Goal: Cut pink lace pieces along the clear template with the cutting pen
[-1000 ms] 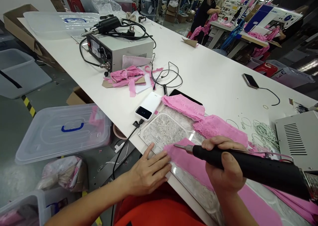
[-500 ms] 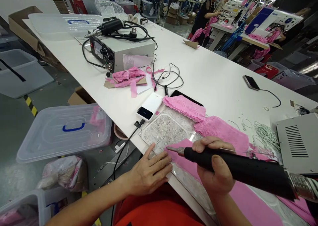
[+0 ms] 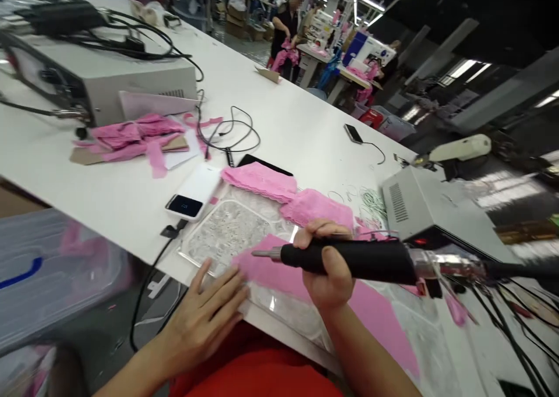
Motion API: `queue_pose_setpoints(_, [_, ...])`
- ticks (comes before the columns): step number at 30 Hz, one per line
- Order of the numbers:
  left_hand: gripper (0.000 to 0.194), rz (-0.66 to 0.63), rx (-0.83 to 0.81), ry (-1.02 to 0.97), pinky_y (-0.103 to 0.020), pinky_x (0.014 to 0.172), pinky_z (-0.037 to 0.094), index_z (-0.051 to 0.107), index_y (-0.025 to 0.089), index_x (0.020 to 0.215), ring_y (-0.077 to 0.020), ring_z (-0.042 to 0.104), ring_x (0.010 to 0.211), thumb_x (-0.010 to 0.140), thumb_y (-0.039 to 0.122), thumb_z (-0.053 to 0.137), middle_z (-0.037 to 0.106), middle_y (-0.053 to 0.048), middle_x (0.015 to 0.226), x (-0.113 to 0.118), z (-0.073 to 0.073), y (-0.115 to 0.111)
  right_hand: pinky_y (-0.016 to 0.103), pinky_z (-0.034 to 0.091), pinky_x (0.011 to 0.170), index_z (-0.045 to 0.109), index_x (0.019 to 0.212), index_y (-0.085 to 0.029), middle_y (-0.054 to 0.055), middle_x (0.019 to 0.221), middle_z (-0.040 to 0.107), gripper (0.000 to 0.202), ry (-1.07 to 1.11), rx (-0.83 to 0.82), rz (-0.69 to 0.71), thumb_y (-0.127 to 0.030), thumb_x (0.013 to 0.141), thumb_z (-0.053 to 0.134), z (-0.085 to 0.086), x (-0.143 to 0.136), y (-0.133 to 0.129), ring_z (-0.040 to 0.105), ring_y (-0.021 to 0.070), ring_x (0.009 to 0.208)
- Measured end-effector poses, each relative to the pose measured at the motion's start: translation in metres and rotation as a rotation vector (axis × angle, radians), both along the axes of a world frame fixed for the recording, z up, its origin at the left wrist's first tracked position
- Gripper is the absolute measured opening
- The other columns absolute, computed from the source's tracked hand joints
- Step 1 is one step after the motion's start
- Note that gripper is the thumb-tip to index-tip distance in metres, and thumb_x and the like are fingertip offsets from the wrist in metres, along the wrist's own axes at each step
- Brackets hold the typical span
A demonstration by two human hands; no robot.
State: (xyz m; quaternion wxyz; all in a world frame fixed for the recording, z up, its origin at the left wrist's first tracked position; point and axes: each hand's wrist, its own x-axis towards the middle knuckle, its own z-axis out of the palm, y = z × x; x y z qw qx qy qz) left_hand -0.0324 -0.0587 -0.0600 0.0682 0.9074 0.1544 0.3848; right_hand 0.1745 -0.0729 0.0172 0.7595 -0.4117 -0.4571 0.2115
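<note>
My right hand (image 3: pixel 329 266) is wrapped round the black barrel of a corded hand tool (image 3: pixel 371 260) with a slim metal tip. The tip points left, over the narrow end of a flat pink fabric piece (image 3: pixel 279 277); whether it touches cannot be told. My left hand (image 3: pixel 213 309) lies open, fingers stretched, its fingertips at that fabric's left end by the table edge. Under the fabric is a clear, scuffed plate (image 3: pixel 209 234). Beyond it lie two stacks of pink lace pieces, one farther left (image 3: pixel 262 180) and one nearer the tool (image 3: pixel 318 208).
Left of the plate lies a white power bank (image 3: pixel 194 193) with a cable, near a black phone (image 3: pixel 266 164). Grey control boxes stand at left (image 3: pixel 140 88) and right (image 3: pixel 437 205). Green elastic loops (image 3: pixel 372 204) lie by the right box. Another person (image 3: pixel 286 27) stands in the background.
The view has swung to the right, bringing the right grey box and the tool's cable end into sight. Both hands keep nearly the same places on the fabric and tool.
</note>
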Motion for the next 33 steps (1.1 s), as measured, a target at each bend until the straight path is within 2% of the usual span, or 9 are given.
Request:
queue_pose_setpoints(5, [0.027,-0.094,0.019,-0.04,-0.057,0.118,0.022,0.062,0.007,0.115,-0.0273,0.056,0.125,0.088,0.007,0.058,0.069,-0.016,0.116,0.02,0.008,0.0,0.031,0.047,0.055,0.061,0.078,-0.019,0.001,0.079,0.058,0.012,0.027,0.05,-0.28,-0.024,0.071,0.053,0.014,0.062,-0.03,0.054,0.0119,0.058])
queue_pose_setpoints(9, [0.021,-0.179,0.027,-0.026,-0.055,0.12,0.019,0.064,0.007,0.11,-0.0259,0.058,0.121,0.09,0.013,0.058,0.07,-0.014,0.113,0.052,0.014,-0.007,0.03,0.045,0.055,0.06,0.072,-0.018,0.0,0.073,0.057,0.009,0.053,0.055,-0.425,-0.023,0.067,0.054,0.008,0.094,-0.05,0.052,0.0119,0.055])
queue_pose_setpoints(12, [0.022,-0.22,0.027,0.031,-0.053,0.121,0.017,0.065,0.009,0.11,-0.0252,0.059,0.12,0.093,0.021,0.057,0.069,-0.011,0.116,0.077,0.013,-0.013,0.031,0.044,0.056,0.06,0.073,-0.018,0.001,0.075,0.058,0.009,0.073,0.041,-0.457,-0.024,0.068,0.055,0.0,0.098,-0.055,0.053,0.0122,0.056])
queue_pose_setpoints(16, [0.031,-0.306,0.037,0.119,-0.054,0.119,0.022,0.063,0.011,0.117,-0.0273,0.058,0.12,0.095,0.032,0.055,0.066,-0.01,0.123,0.097,0.008,-0.02,0.032,0.045,0.058,0.06,0.074,-0.019,0.0,0.076,0.058,0.009,0.086,0.021,-0.443,-0.025,0.068,0.057,-0.003,0.098,-0.056,0.054,0.0122,0.056])
queue_pose_setpoints(19, [0.036,-0.365,0.05,0.164,-0.051,0.118,0.026,0.061,0.011,0.12,-0.0271,0.057,0.121,0.096,0.036,0.054,0.063,-0.011,0.128,0.104,0.005,-0.023,0.032,0.045,0.058,0.06,0.074,-0.019,0.0,0.076,0.059,0.009,0.094,0.025,-0.436,-0.025,0.068,0.057,-0.003,0.1,-0.058,0.054,0.0122,0.056])
queue_pose_setpoints(24, [0.036,-0.386,0.072,0.171,-0.05,0.116,0.03,0.062,0.012,0.118,-0.0259,0.057,0.121,0.095,0.038,0.054,0.065,-0.011,0.125,0.104,0.006,-0.023,0.031,0.046,0.057,0.06,0.076,-0.019,0.0,0.078,0.059,0.01,0.153,0.023,-0.399,-0.026,0.069,0.057,-0.005,0.099,-0.057,0.054,0.0118,0.057])
queue_pose_setpoints(27, [0.031,-0.318,0.075,0.135,-0.048,0.114,0.034,0.062,0.011,0.118,-0.0256,0.057,0.122,0.096,0.031,0.054,0.066,-0.011,0.123,0.101,0.012,-0.019,0.033,0.048,0.06,0.061,0.079,-0.019,0.001,0.081,0.06,0.01,0.145,0.033,-0.367,-0.025,0.071,0.059,-0.007,0.094,-0.052,0.055,0.0125,0.059])
queue_pose_setpoints(33, [0.025,0.016,0.026,0.087,-0.05,0.113,0.033,0.062,0.01,0.117,-0.0283,0.056,0.124,0.093,0.016,0.056,0.067,-0.012,0.121,0.085,0.018,0.0,0.034,0.05,0.063,0.062,0.082,-0.021,0.0,0.084,0.06,0.009,0.129,0.021,-0.303,-0.026,0.074,0.061,-0.009,0.087,-0.044,0.055,0.0125,0.062])
